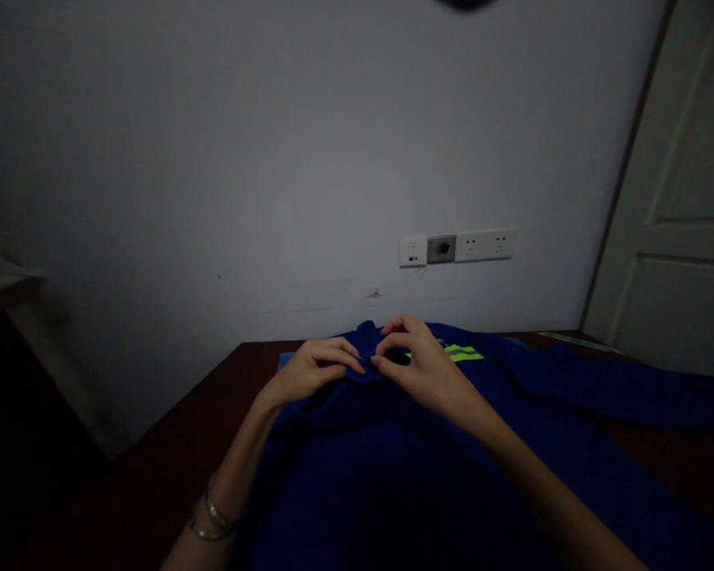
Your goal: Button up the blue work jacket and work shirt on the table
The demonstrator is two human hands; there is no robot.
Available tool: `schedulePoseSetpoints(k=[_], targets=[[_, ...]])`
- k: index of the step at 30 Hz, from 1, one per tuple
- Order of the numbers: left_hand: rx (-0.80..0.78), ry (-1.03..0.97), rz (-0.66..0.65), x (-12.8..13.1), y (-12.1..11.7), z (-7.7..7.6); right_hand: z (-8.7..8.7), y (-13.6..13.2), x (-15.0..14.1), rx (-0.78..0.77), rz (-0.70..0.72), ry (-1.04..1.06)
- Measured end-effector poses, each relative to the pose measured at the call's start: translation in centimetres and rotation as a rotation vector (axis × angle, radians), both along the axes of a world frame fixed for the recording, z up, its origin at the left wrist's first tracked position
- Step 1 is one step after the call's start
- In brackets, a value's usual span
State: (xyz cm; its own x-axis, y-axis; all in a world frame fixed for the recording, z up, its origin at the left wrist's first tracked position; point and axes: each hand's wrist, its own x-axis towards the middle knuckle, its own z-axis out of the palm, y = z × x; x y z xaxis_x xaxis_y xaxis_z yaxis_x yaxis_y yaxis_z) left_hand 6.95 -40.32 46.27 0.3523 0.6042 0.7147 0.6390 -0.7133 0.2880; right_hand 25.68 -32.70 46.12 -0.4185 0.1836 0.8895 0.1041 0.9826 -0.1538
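A dark blue jacket [452, 476] with a yellow-green and grey reflective strip [464, 353] is spread over a dark red table. One sleeve stretches out to the right. My left hand [315, 369], with bracelets on its wrist, pinches the cloth near the far end of the jacket. Close beside it, my right hand [413, 357] has thumb and forefinger brought together on the same bit of blue cloth, the other fingers curled. Any small part between the fingertips is too dark to make out.
The dark red table top [226, 396] meets a pale wall [274, 159] at the back. Sockets and a switch [457, 247] are set in that wall. A white panelled door [684, 238] stands at the right. Something light blue peeks out by the left hand.
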Motion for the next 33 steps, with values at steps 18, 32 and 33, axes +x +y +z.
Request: schedulePoseSetpoints(k=[18, 32, 33], targets=[[0.07, -0.141, 0.004, -0.3, 0.2, -0.1, 0.8, 0.4, 0.6, -0.04, 0.073, -0.109], [0.151, -0.196, -0.076, -1.2, 0.2, -0.2, 0.2, 0.2, -1.1, -0.004, 0.258, -0.082], [0.156, -0.201, -0.081, -1.2, 0.2, -0.2, 0.2, 0.1, -1.0, -0.001, 0.256, -0.078]])
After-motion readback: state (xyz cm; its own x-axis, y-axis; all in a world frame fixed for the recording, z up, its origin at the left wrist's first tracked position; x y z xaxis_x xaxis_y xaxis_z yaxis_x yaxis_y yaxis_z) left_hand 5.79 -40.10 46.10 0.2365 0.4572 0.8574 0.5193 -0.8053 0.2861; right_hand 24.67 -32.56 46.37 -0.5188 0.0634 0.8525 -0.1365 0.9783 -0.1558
